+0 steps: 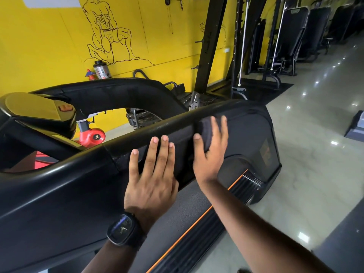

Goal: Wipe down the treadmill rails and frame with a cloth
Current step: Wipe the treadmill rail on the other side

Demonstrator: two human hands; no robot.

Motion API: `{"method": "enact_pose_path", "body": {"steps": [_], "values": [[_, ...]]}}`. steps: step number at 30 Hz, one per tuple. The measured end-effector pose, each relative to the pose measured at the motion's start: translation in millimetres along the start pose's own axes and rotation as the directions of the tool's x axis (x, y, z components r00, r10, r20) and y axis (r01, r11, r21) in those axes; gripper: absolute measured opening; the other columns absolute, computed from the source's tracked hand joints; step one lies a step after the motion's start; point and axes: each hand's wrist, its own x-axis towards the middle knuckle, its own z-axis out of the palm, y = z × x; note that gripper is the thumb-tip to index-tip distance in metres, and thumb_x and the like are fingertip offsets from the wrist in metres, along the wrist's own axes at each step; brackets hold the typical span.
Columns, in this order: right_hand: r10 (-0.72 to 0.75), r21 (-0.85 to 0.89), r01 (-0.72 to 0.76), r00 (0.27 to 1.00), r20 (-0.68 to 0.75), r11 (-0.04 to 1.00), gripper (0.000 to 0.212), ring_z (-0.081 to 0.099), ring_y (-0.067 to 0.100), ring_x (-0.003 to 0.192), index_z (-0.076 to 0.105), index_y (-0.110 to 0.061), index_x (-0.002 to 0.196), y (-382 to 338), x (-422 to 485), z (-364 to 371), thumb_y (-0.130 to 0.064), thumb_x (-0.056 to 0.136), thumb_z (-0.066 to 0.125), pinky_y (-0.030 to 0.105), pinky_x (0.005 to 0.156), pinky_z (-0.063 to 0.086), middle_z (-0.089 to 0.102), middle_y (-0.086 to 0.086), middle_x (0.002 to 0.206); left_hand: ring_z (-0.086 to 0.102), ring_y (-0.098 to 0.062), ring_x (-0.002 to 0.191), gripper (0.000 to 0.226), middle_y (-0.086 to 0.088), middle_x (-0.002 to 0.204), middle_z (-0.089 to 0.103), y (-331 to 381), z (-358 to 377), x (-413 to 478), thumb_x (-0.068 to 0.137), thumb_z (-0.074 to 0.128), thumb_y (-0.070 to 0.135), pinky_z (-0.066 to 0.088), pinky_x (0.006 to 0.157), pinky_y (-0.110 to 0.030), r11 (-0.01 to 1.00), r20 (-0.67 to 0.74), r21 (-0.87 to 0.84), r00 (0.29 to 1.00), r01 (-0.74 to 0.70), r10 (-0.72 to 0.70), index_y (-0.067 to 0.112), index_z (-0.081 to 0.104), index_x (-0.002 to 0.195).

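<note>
Head view, left to right. Far left: treadmill console (37, 109), gold-toned panel with an orange button, set against a yellow wall (39, 46). Upper left of centre: a dark supplement jar (102, 69) on the ledge behind the far rail (110, 89); below that rail, a red machine (92, 135) shows through the gap. The near rail (78, 170), black and rounded, runs from lower left up toward right of centre, with the black side panel (254, 131) under its right end. Centre: left hand (151, 174) lies flat on the padded frame just below the near rail, fingers straight and close together, holding nothing; a dark watch (123, 230) sits on its wrist. Just right of it: right hand (210, 152), fingers spread and straight, slightly blurred, presses a dark cloth (204, 129) against the frame directly under the rail. The cloth lies between palm and frame, its upper left part showing between thumb and fingers; fingers are not curled round it. Below both forearms: treadmill deck (177, 223) with an orange edge stripe. Upper right: black cable machine (242, 46) and a row of further equipment. Right: glossy pale floor (315, 154) with light reflections.
</note>
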Motion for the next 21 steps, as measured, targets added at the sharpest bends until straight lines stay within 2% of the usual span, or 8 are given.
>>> {"method": "enact_pose_path", "body": {"steps": [2, 3, 7, 9, 11, 14, 18, 21], "values": [[0.363, 0.080, -0.359, 0.931, -0.047, 0.930, 0.062, 0.022, 0.015, 0.154, 0.045, -0.023, 0.152, -6, -20, 4, -0.042, 0.094, 0.052, 0.049, 0.123, 0.023, 0.026, 0.003, 0.167, 0.022, -0.028, 0.151, 0.069, -0.014, 0.162, 0.026, 3, 0, 3, 0.090, 0.038, 0.032, 0.008, 0.119, -0.058, 1.000, 0.006, -0.006, 1.000, 0.000, 0.000, 0.004, 0.032, 0.153], [0.338, 0.046, -0.337, 0.941, -0.014, 0.940, 0.062, 0.020, 0.016, 0.155, 0.043, -0.023, 0.153, -9, -32, 3, -0.042, 0.094, 0.051, 0.049, 0.124, 0.021, 0.025, 0.003, 0.167, 0.023, -0.028, 0.151, 0.068, -0.014, 0.162, 0.027, 5, 0, 4, 0.091, 0.037, 0.032, 0.008, 0.119, -0.058, 1.000, 0.007, -0.008, 1.000, 0.001, -0.001, 0.003, 0.032, 0.153], [-0.260, -0.094, 0.281, 0.948, 0.185, 0.955, 0.049, 0.030, 0.040, 0.149, 0.055, -0.016, 0.143, -2, -24, -9, -0.037, 0.099, 0.054, 0.043, 0.124, 0.020, 0.039, 0.014, 0.159, 0.024, -0.029, 0.150, 0.068, -0.014, 0.161, 0.027, 7, 2, 7, 0.090, 0.039, 0.032, 0.008, 0.119, -0.058, 1.000, 0.008, -0.012, 1.000, -0.006, 0.006, 0.004, 0.033, 0.152], [-0.355, -0.124, 0.376, 0.921, 0.163, 0.918, 0.047, 0.033, 0.041, 0.147, 0.056, -0.015, 0.140, 13, -4, -10, -0.036, 0.098, 0.057, 0.045, 0.123, 0.024, 0.041, 0.016, 0.157, 0.024, -0.029, 0.150, 0.071, -0.015, 0.161, 0.027, 7, 2, 7, 0.088, 0.043, 0.032, 0.009, 0.119, -0.059, 1.000, 0.009, -0.013, 1.000, -0.016, 0.016, 0.004, 0.033, 0.152], [-0.093, -0.056, 0.095, 0.995, 0.034, 0.994, 0.052, 0.031, 0.031, 0.150, 0.053, -0.017, 0.145, 24, 2, -7, -0.038, 0.097, 0.056, 0.051, 0.122, 0.027, 0.036, 0.012, 0.161, 0.024, -0.028, 0.150, 0.071, -0.014, 0.161, 0.027, 8, 2, 7, 0.087, 0.045, 0.031, 0.010, 0.118, -0.059, 1.000, 0.008, -0.008, 1.000, -0.016, 0.016, 0.003, 0.033, 0.152], [0.396, 0.085, -0.392, 0.918, -0.039, 0.916, 0.063, 0.021, 0.017, 0.154, 0.045, -0.024, 0.152, 4, -14, 0, -0.046, 0.094, 0.050, 0.049, 0.124, 0.021, 0.027, 0.001, 0.167, 0.023, -0.028, 0.150, 0.070, -0.014, 0.162, 0.027, 10, 3, 8, 0.089, 0.042, 0.031, 0.011, 0.118, -0.060, 1.000, 0.007, -0.003, 1.000, -0.012, 0.012, 0.003, 0.033, 0.153], [-0.172, -0.015, 0.176, 0.973, 0.156, 0.984, 0.054, 0.019, 0.033, 0.155, 0.047, -0.015, 0.149, 0, -14, -5, -0.033, 0.099, 0.055, 0.039, 0.126, 0.019, 0.029, 0.009, 0.165, 0.023, -0.029, 0.150, 0.068, -0.015, 0.161, 0.027, 13, 4, 12, 0.090, 0.038, 0.031, 0.011, 0.118, -0.060, 1.000, 0.003, -0.004, 1.000, -0.021, 0.021, 0.004, 0.032, 0.153], [-0.069, 0.034, 0.067, 0.997, 0.047, 0.997, 0.054, 0.026, 0.027, 0.154, 0.050, -0.015, 0.148, 10, 16, -2, -0.034, 0.098, 0.057, 0.046, 0.124, 0.025, 0.031, 0.009, 0.164, 0.023, -0.029, 0.150, 0.071, -0.014, 0.162, 0.026, 15, 4, 13, 0.089, 0.042, 0.032, 0.011, 0.118, -0.060, 1.000, 0.015, -0.003, 1.000, -0.025, 0.025, 0.004, 0.032, 0.153]]}}
